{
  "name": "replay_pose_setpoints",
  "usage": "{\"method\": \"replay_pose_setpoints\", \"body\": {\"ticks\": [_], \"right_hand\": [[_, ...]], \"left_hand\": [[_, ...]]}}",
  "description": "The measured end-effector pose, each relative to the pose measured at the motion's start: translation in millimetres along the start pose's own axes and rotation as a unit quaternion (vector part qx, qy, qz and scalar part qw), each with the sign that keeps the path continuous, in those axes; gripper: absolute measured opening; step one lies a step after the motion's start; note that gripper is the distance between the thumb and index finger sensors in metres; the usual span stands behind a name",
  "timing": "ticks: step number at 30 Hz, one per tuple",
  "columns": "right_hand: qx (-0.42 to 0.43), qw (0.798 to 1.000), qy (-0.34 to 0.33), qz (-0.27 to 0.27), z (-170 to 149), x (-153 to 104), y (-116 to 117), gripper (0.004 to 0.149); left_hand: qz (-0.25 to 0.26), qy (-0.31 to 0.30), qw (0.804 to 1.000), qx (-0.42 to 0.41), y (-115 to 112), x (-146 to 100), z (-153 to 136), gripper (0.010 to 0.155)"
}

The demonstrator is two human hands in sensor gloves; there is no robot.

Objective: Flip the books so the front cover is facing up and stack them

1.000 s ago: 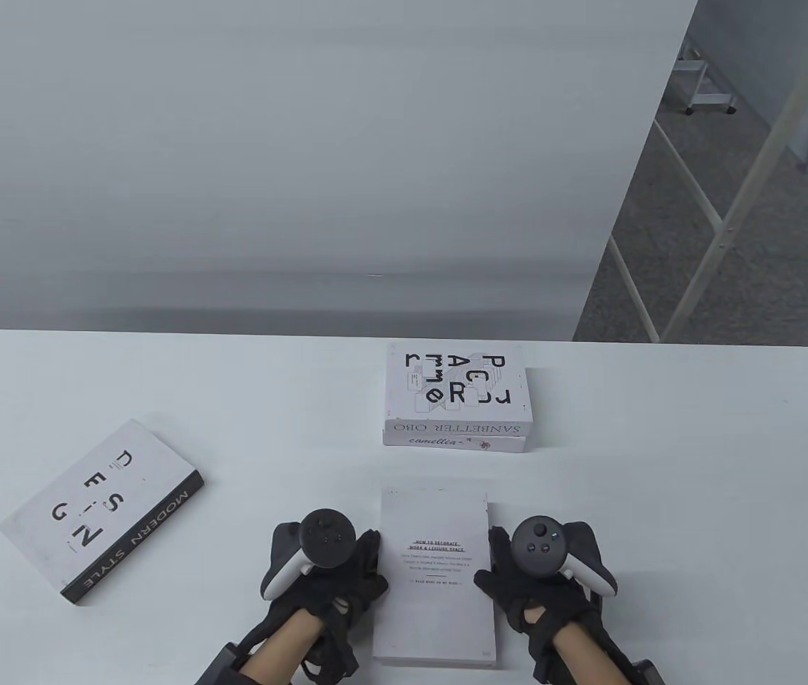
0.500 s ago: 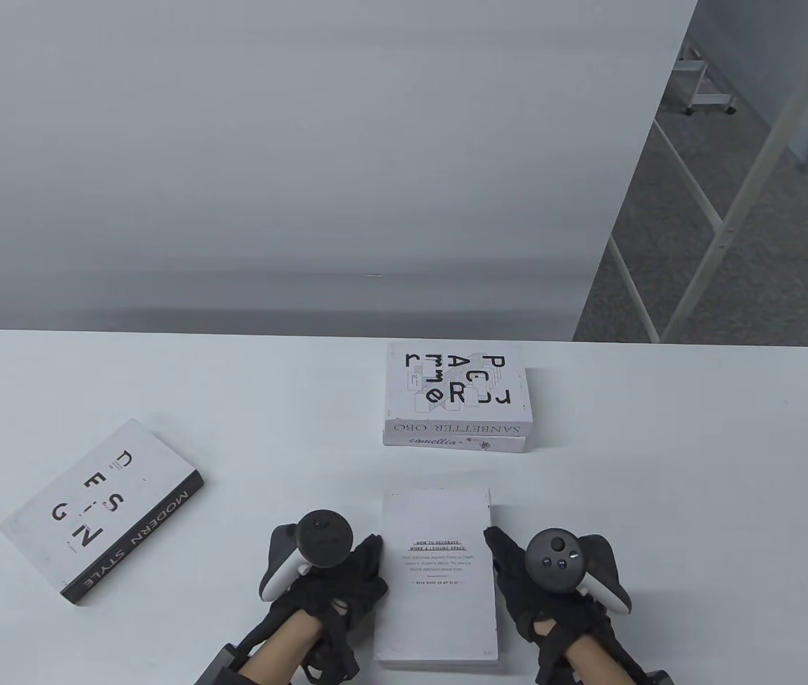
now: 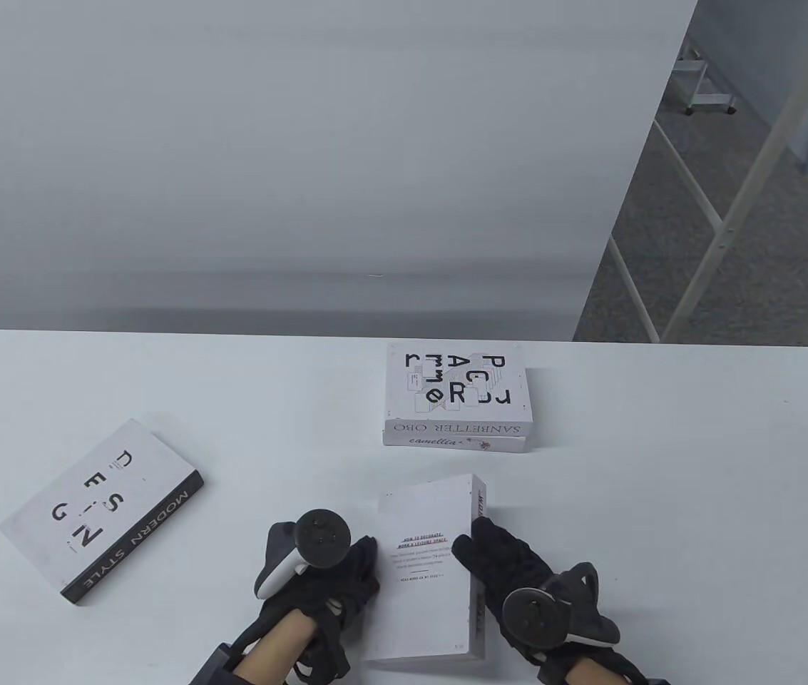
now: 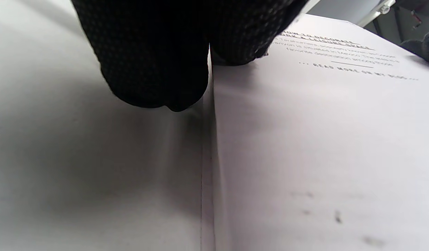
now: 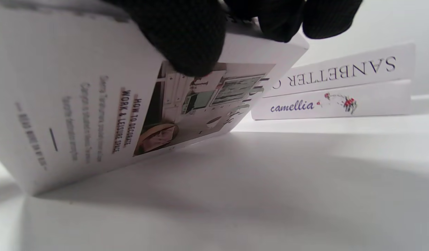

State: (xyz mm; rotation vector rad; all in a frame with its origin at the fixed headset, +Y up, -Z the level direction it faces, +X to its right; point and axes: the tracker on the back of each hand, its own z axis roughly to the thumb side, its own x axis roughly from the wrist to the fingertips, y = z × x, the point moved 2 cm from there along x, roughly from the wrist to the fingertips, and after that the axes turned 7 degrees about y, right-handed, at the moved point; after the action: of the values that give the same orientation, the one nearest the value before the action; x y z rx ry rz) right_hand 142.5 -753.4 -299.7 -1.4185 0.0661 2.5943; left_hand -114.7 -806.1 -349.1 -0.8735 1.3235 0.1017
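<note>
At the bottom centre of the table view, the white book point(image 3: 432, 564) with the back cover up lies on the tabletop point(image 3: 660, 499), tilted: its right long edge is raised and its left long edge rests on the surface. The right hand point(image 3: 518, 571) grips this raised edge; in the right wrist view its fingers point(image 5: 186, 38) wrap over the spine side, the thumb pressing on the picture cover underneath. The left hand point(image 3: 325, 571) rests at the left edge, and in the left wrist view its fingers point(image 4: 151, 62) are pressed together, touching the cover and the tabletop beside it. The book looks stiff, of moderate thickness and probably not heavy, with a smooth cover that may slide on the smooth tabletop, so the left hand seems useful as a stop while the book turns. The long edges are, in my judgement, the best place to hold. Above it in the frame, near the centre, a stack of books point(image 3: 457, 399) waits with a printed cover up, and a book titled MODERN STYLE point(image 3: 100, 510) lies well apart at the lower left.
</note>
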Motion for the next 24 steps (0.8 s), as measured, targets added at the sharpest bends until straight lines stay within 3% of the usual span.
{"method": "replay_pose_setpoints", "body": {"ticks": [6,15,19,24], "right_hand": [[-0.055,0.997,-0.026,-0.043,7,1,-2,0.073],[-0.037,0.998,-0.012,-0.053,0,1,-4,0.073],[-0.025,0.997,0.002,-0.068,-6,-3,-8,0.071],[0.021,0.996,0.04,-0.083,-24,-5,-14,0.069]], "left_hand": [[0.013,-0.002,1.0,0.028,0,-2,3,0.066],[0.037,-0.018,0.993,0.112,4,-3,13,0.069],[0.078,-0.047,0.969,0.23,18,-11,33,0.08],[0.117,-0.074,0.951,0.276,43,-33,55,0.086]]}}
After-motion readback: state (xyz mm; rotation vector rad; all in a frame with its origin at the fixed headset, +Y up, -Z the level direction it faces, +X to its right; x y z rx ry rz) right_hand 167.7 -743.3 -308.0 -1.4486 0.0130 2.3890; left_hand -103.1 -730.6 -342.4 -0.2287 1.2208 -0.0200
